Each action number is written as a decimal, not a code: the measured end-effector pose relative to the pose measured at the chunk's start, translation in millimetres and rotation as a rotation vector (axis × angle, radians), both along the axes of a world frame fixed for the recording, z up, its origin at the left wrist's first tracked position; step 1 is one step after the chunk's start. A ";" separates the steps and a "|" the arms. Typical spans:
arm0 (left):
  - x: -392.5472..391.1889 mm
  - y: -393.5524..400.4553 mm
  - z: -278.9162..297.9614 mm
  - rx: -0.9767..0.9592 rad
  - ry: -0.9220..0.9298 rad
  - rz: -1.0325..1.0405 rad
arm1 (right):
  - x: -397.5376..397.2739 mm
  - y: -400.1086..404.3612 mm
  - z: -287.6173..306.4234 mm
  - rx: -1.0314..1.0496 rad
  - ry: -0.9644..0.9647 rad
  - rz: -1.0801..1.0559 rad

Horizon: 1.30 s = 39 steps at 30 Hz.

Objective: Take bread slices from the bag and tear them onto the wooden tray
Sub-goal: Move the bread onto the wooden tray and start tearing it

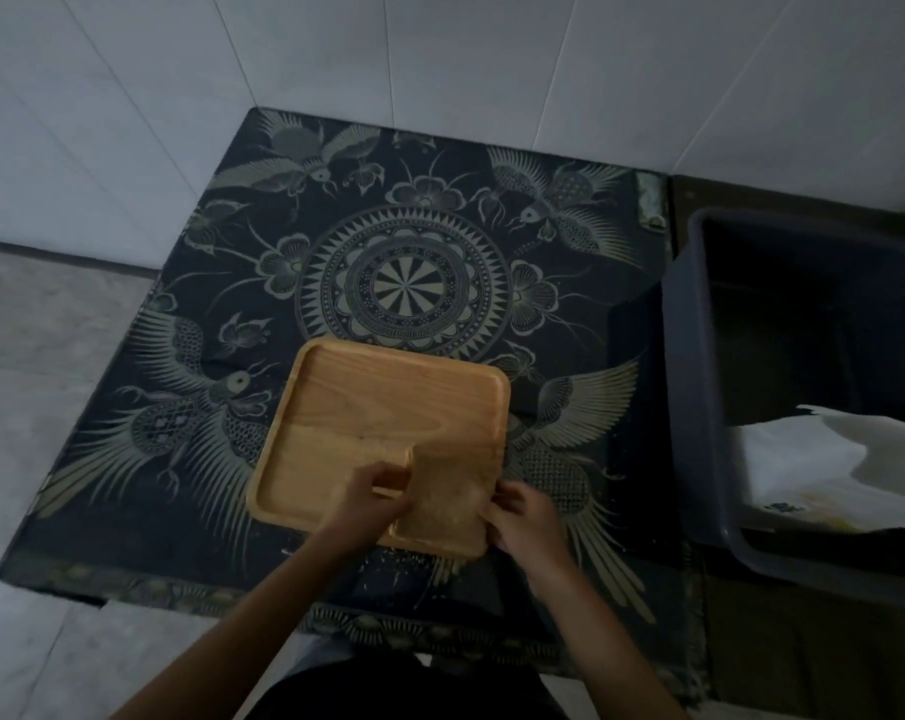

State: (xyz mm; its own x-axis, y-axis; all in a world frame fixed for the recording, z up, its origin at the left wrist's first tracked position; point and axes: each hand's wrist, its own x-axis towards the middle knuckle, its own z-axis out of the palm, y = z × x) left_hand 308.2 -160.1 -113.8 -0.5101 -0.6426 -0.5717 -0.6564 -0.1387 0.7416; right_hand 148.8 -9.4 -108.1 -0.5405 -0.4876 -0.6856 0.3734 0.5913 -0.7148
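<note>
A square wooden tray (388, 402) with a raised rim lies on the table, its surface bare. Over its near right corner hangs a pale, tan bread slice (447, 491), held flat between both hands. My left hand (372, 498) pinches the slice's left edge with the fingers curled. My right hand (523, 517) grips its right edge, just past the tray's rim. A white plastic bag (829, 470) lies crumpled inside the bin on the right.
The table carries a dark cloth (403, 283) printed with birds and a round medallion. A dark grey plastic bin (699, 356) stands close against its right side. Crumbs (388, 558) dot the cloth near the front edge. White tiled walls rise behind.
</note>
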 end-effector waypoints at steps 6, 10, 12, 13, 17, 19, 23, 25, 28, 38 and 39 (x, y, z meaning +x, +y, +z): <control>-9.9 13.1 0.8 -0.050 -0.127 0.095 | 5.7 -2.7 -2.4 -0.024 0.121 0.039; -13.6 16.4 1.2 0.017 -0.150 0.185 | 10.0 -7.6 4.1 -0.082 0.084 0.059; -13.3 16.1 2.2 0.092 -0.132 0.220 | 9.8 -9.2 6.5 -0.110 0.059 0.048; -13.0 16.1 3.7 0.132 -0.125 0.235 | 9.1 -9.5 6.3 -0.123 0.031 0.037; -8.6 15.2 13.8 0.257 -0.056 0.292 | 8.4 -9.0 8.9 -0.191 -0.102 0.038; -5.6 12.8 20.5 0.281 -0.021 0.280 | 8.3 -8.7 10.6 -0.204 -0.131 0.049; 11.7 2.2 30.3 0.388 0.124 0.301 | 13.3 -18.3 14.4 -0.198 -0.206 0.070; 23.6 -6.5 31.1 0.445 0.183 0.307 | 17.0 -25.5 17.3 -0.192 -0.226 0.099; 42.6 -23.9 28.6 0.457 0.211 0.299 | 26.7 -42.1 15.8 -0.158 -0.241 0.115; 98.9 -106.8 19.8 0.418 0.148 0.264 | 76.1 -113.3 1.4 -0.056 -0.283 0.111; 102.6 -114.4 17.8 0.395 0.130 0.250 | 80.6 -119.6 0.1 -0.058 -0.278 0.095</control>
